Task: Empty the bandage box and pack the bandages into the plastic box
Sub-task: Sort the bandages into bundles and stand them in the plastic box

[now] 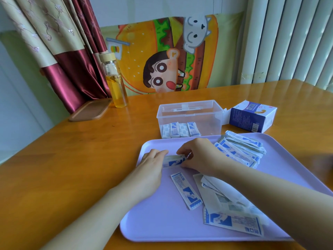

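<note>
Indoors, lilac tray (162,222) on wooden table (72,159).

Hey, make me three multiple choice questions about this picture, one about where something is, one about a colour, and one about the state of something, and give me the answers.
1. Where does the clear plastic box stand?
A. on the wooden table beyond the tray
B. on the tray
C. on the blue and white cardboard bandage box

2. What colour is the flat plastic tray?
A. green
B. lilac
C. red

3. What is the clear plastic box's state?
A. lidded and full
B. open and empty
C. open with a few wrapped bandages upright inside

Answers: 1 A, it sits on the wooden table behind the tray's far edge. 2 B, its surface is pale purple. 3 C, no lid covers it and a short row stands inside.
</note>
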A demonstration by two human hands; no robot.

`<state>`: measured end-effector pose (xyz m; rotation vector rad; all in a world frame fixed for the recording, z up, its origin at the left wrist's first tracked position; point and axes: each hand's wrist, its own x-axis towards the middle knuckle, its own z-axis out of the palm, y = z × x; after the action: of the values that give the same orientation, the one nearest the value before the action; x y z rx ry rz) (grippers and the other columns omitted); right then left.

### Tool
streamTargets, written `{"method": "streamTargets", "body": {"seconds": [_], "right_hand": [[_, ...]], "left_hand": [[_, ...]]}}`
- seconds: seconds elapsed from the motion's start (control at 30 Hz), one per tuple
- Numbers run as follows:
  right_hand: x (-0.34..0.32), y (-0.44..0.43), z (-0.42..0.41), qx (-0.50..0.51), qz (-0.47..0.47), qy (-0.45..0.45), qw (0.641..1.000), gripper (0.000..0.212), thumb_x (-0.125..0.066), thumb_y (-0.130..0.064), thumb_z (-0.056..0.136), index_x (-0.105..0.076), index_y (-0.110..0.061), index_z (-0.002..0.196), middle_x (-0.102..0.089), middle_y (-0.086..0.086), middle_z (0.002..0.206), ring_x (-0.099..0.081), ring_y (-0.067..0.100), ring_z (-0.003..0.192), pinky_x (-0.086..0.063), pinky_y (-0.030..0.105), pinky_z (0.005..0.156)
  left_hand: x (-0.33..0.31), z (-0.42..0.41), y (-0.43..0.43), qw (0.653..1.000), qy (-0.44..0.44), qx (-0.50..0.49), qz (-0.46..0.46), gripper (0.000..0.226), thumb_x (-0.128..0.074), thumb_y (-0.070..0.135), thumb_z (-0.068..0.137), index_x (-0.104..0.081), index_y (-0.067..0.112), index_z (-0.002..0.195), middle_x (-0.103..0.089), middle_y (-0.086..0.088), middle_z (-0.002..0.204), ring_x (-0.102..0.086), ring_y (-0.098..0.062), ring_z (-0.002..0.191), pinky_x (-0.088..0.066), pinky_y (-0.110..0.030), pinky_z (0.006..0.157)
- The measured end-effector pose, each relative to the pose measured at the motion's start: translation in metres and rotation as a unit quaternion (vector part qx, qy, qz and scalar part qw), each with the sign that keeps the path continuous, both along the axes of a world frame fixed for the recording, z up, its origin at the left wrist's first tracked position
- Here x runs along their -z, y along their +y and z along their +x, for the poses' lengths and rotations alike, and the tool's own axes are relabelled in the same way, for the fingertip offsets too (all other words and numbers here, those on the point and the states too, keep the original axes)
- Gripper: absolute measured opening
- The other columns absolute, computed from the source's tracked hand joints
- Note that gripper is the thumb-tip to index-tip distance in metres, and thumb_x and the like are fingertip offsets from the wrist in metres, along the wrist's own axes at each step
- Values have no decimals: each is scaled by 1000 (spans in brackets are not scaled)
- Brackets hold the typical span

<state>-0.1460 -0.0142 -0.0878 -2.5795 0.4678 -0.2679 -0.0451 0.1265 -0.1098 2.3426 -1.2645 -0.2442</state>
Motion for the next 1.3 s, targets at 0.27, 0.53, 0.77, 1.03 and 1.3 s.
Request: {"method": "streamTargets", "body": {"seconds": [0.27, 0.53, 0.77, 1.03, 1.3], "right_hand": [[-2, 1, 1, -10, 0, -10, 1000, 27, -65, -9, 82, -70, -14, 108, -70, 1, 102, -52, 7, 76, -34, 3, 53], [-6, 1, 2, -18, -12, -52, 998, 24, -54, -4, 83, -73, -13, 94, -59, -6, 74, -46, 1, 55, -33, 7, 49], [-66, -16, -7, -59, -22, -159, 985, 15, -59, -10, 89, -72, -16, 92, -54, -19, 65, -50, -1, 58, -38, 11, 55], [-117, -28, -22, -90, -88, -126, 984, 31, -69, -21, 83, -64, -23, 113, -60, -16, 84, -54, -1, 73, -40, 11, 62], [-73, -19, -30, -75, -208, -101, 970, 138, -78, -58, 56, 24, -30, 144, -30, -10, 140, -20, 9, 126, -27, 30, 108]], "left_hand": [[9, 8, 1, 992, -102, 43, 52, 59, -34, 0, 97, -17, 21, 149, -25, 5, 147, -21, -11, 136, -21, -17, 103], [0, 3, -1, 993, -111, 44, -4, 39, -35, 12, 100, -36, 22, 138, -40, 6, 139, -35, -12, 127, -31, -22, 101], [-64, -2, -13, 978, 179, 85, -64, 11, -45, 17, 99, -52, 24, 104, -71, 5, 94, -68, -10, 86, -52, -28, 80], [-96, -10, -37, 851, 493, 103, -149, 23, -54, 22, 85, -63, 12, 103, -57, -2, 67, -57, -14, 58, -55, -45, 81], [-80, -33, -61, 784, 570, 39, -244, 17, -48, 16, 96, -61, 9, 103, -54, -9, 80, -56, -18, 65, -44, -31, 65]]}}
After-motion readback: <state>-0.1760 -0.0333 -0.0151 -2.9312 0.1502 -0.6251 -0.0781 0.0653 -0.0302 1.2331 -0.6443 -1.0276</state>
